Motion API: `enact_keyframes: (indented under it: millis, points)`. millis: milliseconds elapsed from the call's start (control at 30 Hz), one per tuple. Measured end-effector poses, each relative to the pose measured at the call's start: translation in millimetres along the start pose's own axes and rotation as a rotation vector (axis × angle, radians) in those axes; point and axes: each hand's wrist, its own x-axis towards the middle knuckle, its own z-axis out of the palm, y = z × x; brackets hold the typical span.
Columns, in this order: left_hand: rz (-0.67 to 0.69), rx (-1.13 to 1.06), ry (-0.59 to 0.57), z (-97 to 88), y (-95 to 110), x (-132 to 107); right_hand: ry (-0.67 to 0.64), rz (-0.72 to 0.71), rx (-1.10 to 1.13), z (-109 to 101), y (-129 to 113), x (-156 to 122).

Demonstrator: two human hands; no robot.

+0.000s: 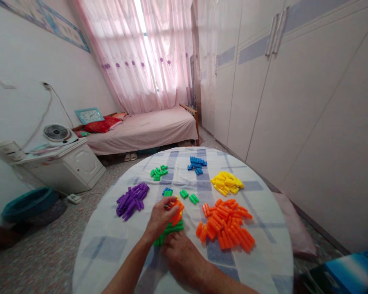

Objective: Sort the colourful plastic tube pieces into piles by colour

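Observation:
A build of joined plastic building pieces stands on the table in front of me, with green pieces [175, 227] low down and orange pieces [178, 211] above, plus a little yellow. My left hand [162, 215] is closed on the orange part from the left, thumb and fingers pinched around it. Lower down, my right hand [181, 252] has its fingers curled against the green part; its fingertips are partly hidden. Just behind the build lies a small blue and green group [167, 192]. Two small green clusters [189, 196] rest to its right.
Loose pieces lie in piles on the round cloth-covered table [110, 269]: purple [131, 200], green [159, 172], blue [197, 165], yellow [227, 182] and a large orange pile [227, 224]. Beyond are a bed [147, 128], a white cabinet [76, 167] and tall wardrobes [294, 122].

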Motion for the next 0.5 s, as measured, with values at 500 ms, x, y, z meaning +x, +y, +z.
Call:
enact_keyframes:
  millis: [500]
  points:
    - [0.035, 0.084, 0.141, -11.6, -24, 4, 0.482, 0.339, 0.078, -82, 53, -10]
